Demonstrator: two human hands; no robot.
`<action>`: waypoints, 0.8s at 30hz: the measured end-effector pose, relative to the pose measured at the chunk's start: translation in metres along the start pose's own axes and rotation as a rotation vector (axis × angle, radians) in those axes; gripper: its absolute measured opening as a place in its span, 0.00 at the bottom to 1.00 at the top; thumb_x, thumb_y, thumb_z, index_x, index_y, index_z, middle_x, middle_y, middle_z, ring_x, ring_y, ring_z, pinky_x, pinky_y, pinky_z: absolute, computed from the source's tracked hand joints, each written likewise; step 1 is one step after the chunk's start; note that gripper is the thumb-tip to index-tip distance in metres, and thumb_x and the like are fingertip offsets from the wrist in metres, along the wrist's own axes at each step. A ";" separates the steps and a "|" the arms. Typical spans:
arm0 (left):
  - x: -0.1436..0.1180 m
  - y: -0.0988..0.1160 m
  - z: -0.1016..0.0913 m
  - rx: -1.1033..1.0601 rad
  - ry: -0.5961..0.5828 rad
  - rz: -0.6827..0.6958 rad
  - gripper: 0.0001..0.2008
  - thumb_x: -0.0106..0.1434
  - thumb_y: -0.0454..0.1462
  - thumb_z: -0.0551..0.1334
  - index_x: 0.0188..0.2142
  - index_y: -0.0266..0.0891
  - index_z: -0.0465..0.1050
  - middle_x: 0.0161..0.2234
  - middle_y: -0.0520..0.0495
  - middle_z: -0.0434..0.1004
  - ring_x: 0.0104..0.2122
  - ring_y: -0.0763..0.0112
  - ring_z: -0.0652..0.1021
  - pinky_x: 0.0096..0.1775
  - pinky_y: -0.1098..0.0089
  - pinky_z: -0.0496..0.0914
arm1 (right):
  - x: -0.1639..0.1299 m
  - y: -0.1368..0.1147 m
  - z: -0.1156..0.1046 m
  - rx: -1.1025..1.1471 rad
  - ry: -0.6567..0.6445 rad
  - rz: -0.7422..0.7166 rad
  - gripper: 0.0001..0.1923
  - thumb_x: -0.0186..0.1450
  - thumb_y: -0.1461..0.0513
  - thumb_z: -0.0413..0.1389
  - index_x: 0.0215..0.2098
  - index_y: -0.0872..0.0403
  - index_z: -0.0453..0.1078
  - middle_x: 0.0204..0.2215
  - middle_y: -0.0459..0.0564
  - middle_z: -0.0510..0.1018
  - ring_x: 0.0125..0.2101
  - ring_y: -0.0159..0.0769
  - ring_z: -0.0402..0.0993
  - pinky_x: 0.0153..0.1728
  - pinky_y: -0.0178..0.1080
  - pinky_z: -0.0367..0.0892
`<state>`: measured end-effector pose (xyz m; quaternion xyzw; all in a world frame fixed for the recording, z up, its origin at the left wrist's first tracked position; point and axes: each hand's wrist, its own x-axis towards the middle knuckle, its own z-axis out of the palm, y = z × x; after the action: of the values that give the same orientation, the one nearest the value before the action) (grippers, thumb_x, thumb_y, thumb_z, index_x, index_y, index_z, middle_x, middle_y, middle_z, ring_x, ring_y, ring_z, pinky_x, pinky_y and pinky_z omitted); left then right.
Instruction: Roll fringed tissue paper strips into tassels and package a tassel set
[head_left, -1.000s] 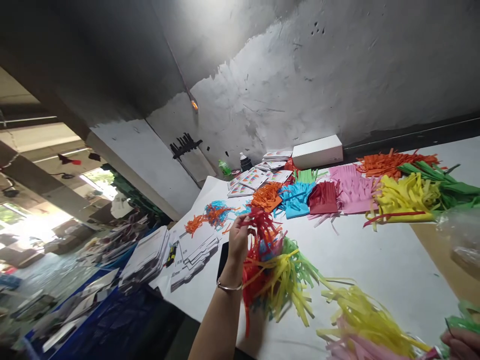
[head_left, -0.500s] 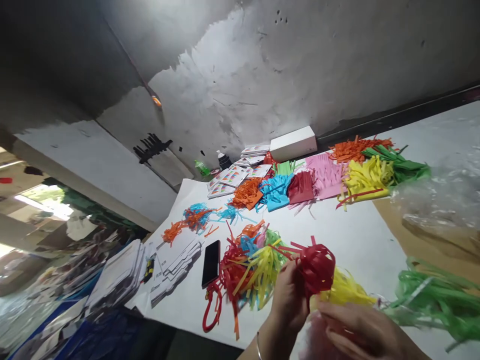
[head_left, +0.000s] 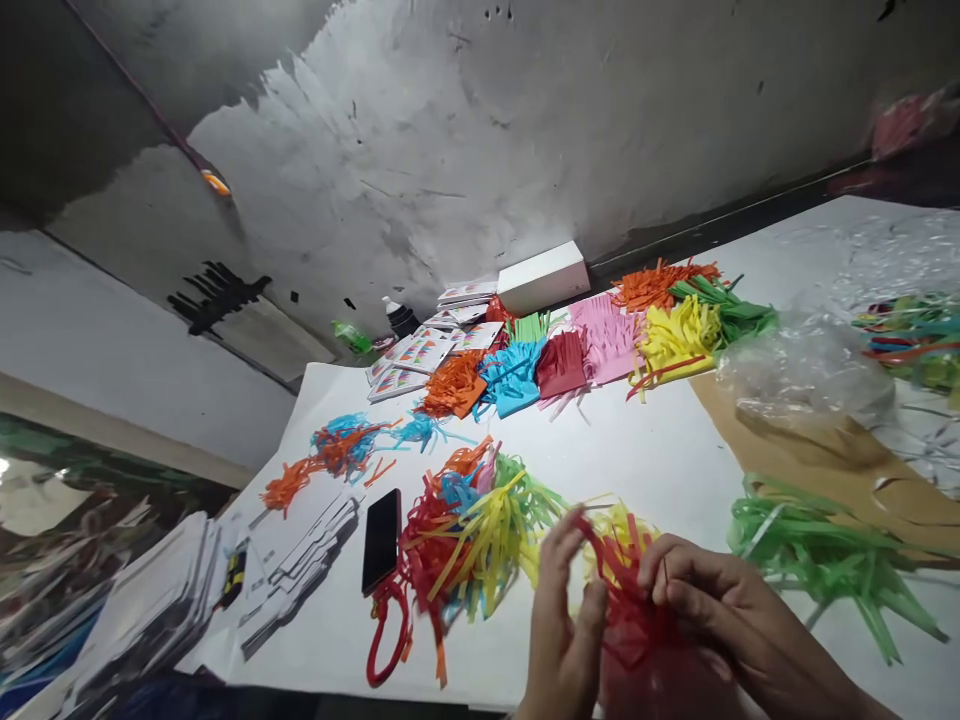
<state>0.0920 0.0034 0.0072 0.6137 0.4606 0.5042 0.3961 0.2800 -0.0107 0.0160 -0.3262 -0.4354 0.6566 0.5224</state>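
Note:
A red tissue-paper tassel [head_left: 630,610], its strips loose and partly blurred, lies between my two hands near the front edge. My right hand [head_left: 724,610] pinches it from the right, thumb and forefinger together. On the other side, my left hand [head_left: 561,615] has its thumb and fingers apart, the fingertips beside the red strips. Just behind the hands, yellow strips [head_left: 619,525] show in part. To the left lies a bunch of mixed tassels [head_left: 487,530] in red, yellow, blue, orange and green.
Fringed paper stacks line the back, among them blue [head_left: 514,375], dark red [head_left: 562,365], pink [head_left: 604,335] and yellow [head_left: 679,335]. A phone [head_left: 382,540] with a red strap lies left. Green strips [head_left: 840,550] and clear plastic [head_left: 810,365] are at right. A white box [head_left: 544,278] stands by the wall.
The red tassel has come down from its raised, bunched position, and its strips hang looser. My left hand has loosened its fingers from it. The view has swung right.

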 end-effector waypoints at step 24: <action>-0.003 0.007 0.023 -0.255 0.004 -0.211 0.11 0.56 0.45 0.75 0.33 0.41 0.84 0.32 0.44 0.82 0.33 0.64 0.81 0.37 0.69 0.76 | -0.020 0.011 -0.007 -1.003 0.165 -0.438 0.10 0.73 0.59 0.52 0.42 0.49 0.76 0.33 0.48 0.85 0.31 0.37 0.84 0.33 0.32 0.78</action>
<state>0.1157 -0.0020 0.0091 0.5058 0.4557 0.5152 0.5206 0.2870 -0.0287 0.0027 -0.4873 -0.7100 0.2171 0.4597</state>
